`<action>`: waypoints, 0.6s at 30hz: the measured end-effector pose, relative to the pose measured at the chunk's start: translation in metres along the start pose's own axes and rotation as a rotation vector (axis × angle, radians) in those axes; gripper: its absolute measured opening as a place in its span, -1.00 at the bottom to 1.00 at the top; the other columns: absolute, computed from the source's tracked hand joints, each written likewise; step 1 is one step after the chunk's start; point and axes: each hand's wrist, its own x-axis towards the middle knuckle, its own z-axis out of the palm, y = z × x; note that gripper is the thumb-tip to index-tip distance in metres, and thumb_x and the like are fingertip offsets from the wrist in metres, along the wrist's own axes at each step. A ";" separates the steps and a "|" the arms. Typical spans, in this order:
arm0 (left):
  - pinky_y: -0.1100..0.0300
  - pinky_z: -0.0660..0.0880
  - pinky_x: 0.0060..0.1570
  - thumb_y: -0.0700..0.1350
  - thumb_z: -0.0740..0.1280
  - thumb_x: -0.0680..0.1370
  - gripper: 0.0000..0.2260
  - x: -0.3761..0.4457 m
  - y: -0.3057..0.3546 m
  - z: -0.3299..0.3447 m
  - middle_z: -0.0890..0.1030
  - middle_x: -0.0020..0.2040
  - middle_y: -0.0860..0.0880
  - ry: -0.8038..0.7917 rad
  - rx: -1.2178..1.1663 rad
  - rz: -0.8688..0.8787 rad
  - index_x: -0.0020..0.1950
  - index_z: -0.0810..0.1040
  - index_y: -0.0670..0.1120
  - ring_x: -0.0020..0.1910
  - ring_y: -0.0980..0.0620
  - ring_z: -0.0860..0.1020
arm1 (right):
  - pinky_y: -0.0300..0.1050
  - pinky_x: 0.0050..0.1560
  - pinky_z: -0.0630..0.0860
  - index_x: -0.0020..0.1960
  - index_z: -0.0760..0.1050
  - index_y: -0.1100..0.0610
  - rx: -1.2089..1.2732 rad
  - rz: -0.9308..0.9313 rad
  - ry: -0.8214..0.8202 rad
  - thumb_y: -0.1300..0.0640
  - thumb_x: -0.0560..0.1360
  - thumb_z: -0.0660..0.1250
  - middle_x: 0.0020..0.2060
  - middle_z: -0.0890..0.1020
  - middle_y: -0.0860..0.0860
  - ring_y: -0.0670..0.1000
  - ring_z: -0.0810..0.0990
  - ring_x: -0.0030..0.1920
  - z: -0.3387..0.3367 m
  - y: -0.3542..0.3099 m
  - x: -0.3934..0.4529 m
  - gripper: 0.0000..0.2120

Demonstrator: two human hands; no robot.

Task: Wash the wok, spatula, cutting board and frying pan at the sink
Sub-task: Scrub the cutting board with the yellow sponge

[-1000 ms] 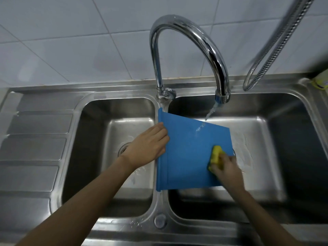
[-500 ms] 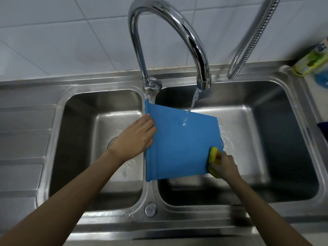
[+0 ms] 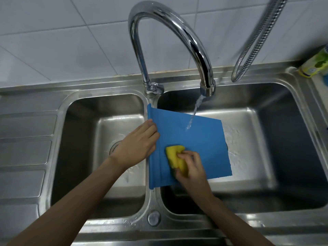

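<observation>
A blue cutting board (image 3: 200, 139) lies tilted over the right basin, its left edge on the divider of the steel double sink (image 3: 150, 197). My left hand (image 3: 136, 144) holds the board's left edge, fingers lying over its rim. My right hand (image 3: 191, 167) grips a yellow sponge (image 3: 174, 155) and presses it on the board's lower left part. Water from the chrome faucet (image 3: 177, 32) falls on the board's upper right area. No wok, spatula or frying pan is in view.
A metal spray hose (image 3: 255, 41) hangs at the upper right. A green and yellow bottle (image 3: 316, 64) stands on the sink's right back corner. A ribbed draining board (image 3: 24, 157) lies to the left. White tiled wall behind.
My right hand has slid the sponge from the board's right edge leftward to its lower left part. My left hand keeps its hold on the left edge.
</observation>
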 end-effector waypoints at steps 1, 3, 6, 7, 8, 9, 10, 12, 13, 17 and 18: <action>-0.08 0.43 0.32 -0.23 0.14 0.53 -0.82 0.001 0.001 0.000 0.54 -0.04 -0.19 0.004 0.001 -0.006 -0.08 0.53 -0.20 0.07 -0.18 0.53 | -0.39 0.16 0.31 0.20 0.48 0.17 -0.024 0.051 0.021 0.19 0.36 0.38 0.13 0.43 0.08 -0.05 0.43 0.11 -0.006 0.018 0.002 -0.59; -0.08 0.41 0.34 -0.22 0.11 0.54 -0.80 0.001 0.002 0.001 0.55 -0.03 -0.19 0.006 -0.003 -0.021 -0.06 0.53 -0.21 0.08 -0.17 0.53 | -0.20 0.08 0.35 0.18 0.47 0.25 -0.110 0.229 0.045 0.24 0.37 0.38 0.09 0.44 0.18 0.14 0.49 0.05 -0.024 0.055 0.008 -0.61; -0.06 0.39 0.37 -0.20 0.10 0.55 -0.76 0.000 0.003 0.000 0.57 -0.02 -0.18 0.000 0.009 -0.034 -0.04 0.55 -0.21 0.08 -0.15 0.55 | 0.02 -0.06 0.41 0.14 0.40 0.30 -0.339 0.404 -0.045 0.32 0.41 0.36 0.07 0.44 0.28 0.31 0.52 -0.06 -0.056 0.100 0.013 -0.68; -0.05 0.38 0.38 -0.20 0.09 0.55 -0.75 0.000 0.004 -0.002 0.57 -0.02 -0.18 -0.008 0.014 -0.035 -0.03 0.56 -0.21 0.08 -0.15 0.55 | 0.02 -0.10 0.41 0.14 0.38 0.30 -0.382 0.428 -0.072 0.31 0.43 0.36 0.07 0.44 0.30 0.33 0.52 -0.08 -0.062 0.105 0.014 -0.68; -0.05 0.38 0.39 -0.19 0.09 0.55 -0.74 0.001 0.004 -0.003 0.57 -0.02 -0.17 -0.010 0.013 -0.037 -0.03 0.56 -0.21 0.07 -0.15 0.55 | 0.01 -0.12 0.40 0.15 0.38 0.30 -0.402 0.427 -0.078 0.28 0.43 0.36 0.06 0.44 0.30 0.34 0.53 -0.09 -0.064 0.105 0.016 -0.68; -0.04 0.38 0.39 -0.19 0.09 0.55 -0.74 0.001 0.005 -0.005 0.57 -0.03 -0.17 -0.015 0.012 -0.039 -0.03 0.56 -0.21 0.07 -0.14 0.56 | 0.00 -0.13 0.40 0.16 0.39 0.30 -0.397 0.394 -0.068 0.25 0.44 0.36 0.05 0.44 0.29 0.34 0.53 -0.09 -0.061 0.099 0.017 -0.67; -0.04 0.38 0.39 -0.19 0.09 0.54 -0.74 0.001 0.006 -0.006 0.57 -0.03 -0.17 -0.018 0.011 -0.039 -0.03 0.56 -0.21 0.06 -0.14 0.56 | 0.01 -0.10 0.43 0.20 0.41 0.29 -0.365 0.332 -0.051 0.18 0.45 0.34 0.05 0.45 0.27 0.31 0.53 -0.07 -0.054 0.086 0.019 -0.64; -0.03 0.38 0.39 -0.19 0.10 0.54 -0.74 0.002 0.006 -0.009 0.58 -0.04 -0.16 -0.018 0.001 -0.040 -0.05 0.57 -0.21 0.05 -0.13 0.56 | -0.03 0.05 0.43 0.32 0.40 0.21 -0.231 0.191 -0.046 0.00 0.48 0.27 0.15 0.42 0.17 0.14 0.50 0.05 -0.032 0.049 0.024 -0.52; -0.02 0.37 0.38 -0.19 0.12 0.54 -0.76 0.002 0.005 -0.010 0.58 -0.05 -0.16 -0.015 -0.018 -0.039 -0.06 0.57 -0.20 0.05 -0.12 0.56 | -0.10 0.13 0.40 0.37 0.38 0.15 -0.153 0.110 -0.062 -0.08 0.49 0.24 0.21 0.38 0.10 0.03 0.45 0.11 -0.022 0.028 0.028 -0.48; 0.01 0.35 0.37 -0.16 0.18 0.58 -0.79 0.003 -0.005 -0.014 0.56 -0.04 -0.13 -0.043 -0.119 0.002 -0.05 0.58 -0.19 0.05 -0.08 0.54 | -0.20 0.23 0.37 0.39 0.37 0.07 -0.045 -0.128 -0.076 -0.17 0.50 0.20 0.29 0.34 0.02 -0.05 0.37 0.27 0.000 -0.012 0.061 -0.46; 0.01 0.35 0.36 -0.14 0.18 0.59 -0.78 0.003 -0.007 -0.015 0.56 -0.04 -0.12 -0.053 -0.131 0.011 -0.05 0.58 -0.19 0.05 -0.07 0.53 | -0.18 0.23 0.39 0.38 0.39 0.07 -0.052 -0.137 -0.058 -0.16 0.50 0.20 0.29 0.35 0.02 -0.02 0.38 0.27 0.000 -0.007 0.071 -0.47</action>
